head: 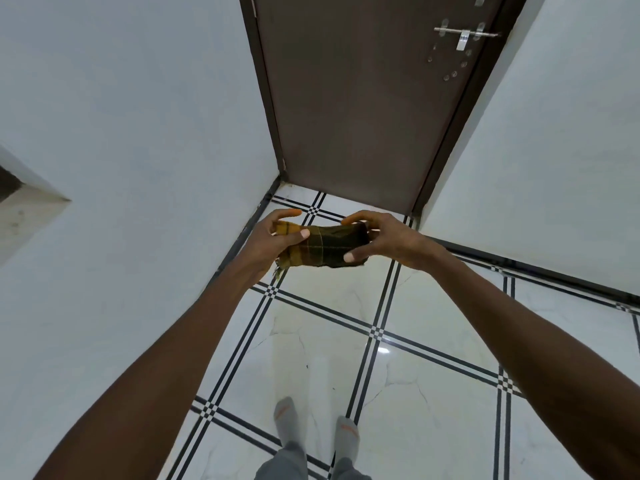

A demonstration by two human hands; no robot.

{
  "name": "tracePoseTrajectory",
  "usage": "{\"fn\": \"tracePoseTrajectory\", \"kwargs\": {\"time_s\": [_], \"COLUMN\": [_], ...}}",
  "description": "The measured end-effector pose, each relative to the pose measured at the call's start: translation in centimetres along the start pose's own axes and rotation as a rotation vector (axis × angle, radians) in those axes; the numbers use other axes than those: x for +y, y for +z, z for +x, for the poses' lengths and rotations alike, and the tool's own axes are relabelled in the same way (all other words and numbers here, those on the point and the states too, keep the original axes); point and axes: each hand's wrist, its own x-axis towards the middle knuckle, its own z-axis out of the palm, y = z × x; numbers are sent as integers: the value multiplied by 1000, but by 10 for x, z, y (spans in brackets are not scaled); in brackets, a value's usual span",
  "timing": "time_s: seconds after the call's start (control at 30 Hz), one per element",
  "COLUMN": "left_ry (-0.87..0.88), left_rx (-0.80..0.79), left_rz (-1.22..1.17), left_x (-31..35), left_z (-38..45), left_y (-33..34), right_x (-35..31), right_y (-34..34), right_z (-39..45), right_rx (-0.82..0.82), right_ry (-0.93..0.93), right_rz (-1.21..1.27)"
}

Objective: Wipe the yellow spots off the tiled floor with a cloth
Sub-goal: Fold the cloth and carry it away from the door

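1. The cloth point(322, 247), a folded plaid piece in yellow and dark tones, is held in the air at arm's length, well above the tiled floor point(433, 420) and in front of the brown door point(363, 109).
2. The left hand point(273, 242) is closed on the left, yellow end of the cloth, the thumb pressed on the near face and the fingers curled behind.
3. The right hand point(384, 239) is closed on the right, dark end, the thumb at the lower edge and the fingers arched over the top.
4. The long axis of the cloth runs left to right between the two hands; neither hand is clearly nearer to the floor.
5. No yellow spots can be made out on the visible tiles; glare may conceal them.
6. The floor lies directly below the hands, with the socked feet point(317, 427) at the near edge of the view.
7. It is judged that wiping is not yet begun and that the cloth must be lowered to the floor, probably by crouching.
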Motion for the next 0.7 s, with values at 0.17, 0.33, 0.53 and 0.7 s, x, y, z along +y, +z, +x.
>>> {"fn": "tracePoseTrajectory", "kwargs": {"time_s": [0.17, 0.33, 0.53, 0.7], "left_ry": [88, 223, 207, 23], "left_rx": [-130, 28, 166, 172], "left_rz": [176, 485, 497, 32], "left_x": [17, 17, -7, -26], "left_z": [-12, -21, -29, -55], "left_y": [2, 4, -11, -27], "right_x": [-16, -19, -10, -6], "right_y": [8, 11, 23, 49], "right_z": [0, 1, 8, -4], "right_rx": [209, 333, 294, 16], "right_ry": [-176, -330, -274, -50], "right_rz": [-498, -561, -411, 350]}}
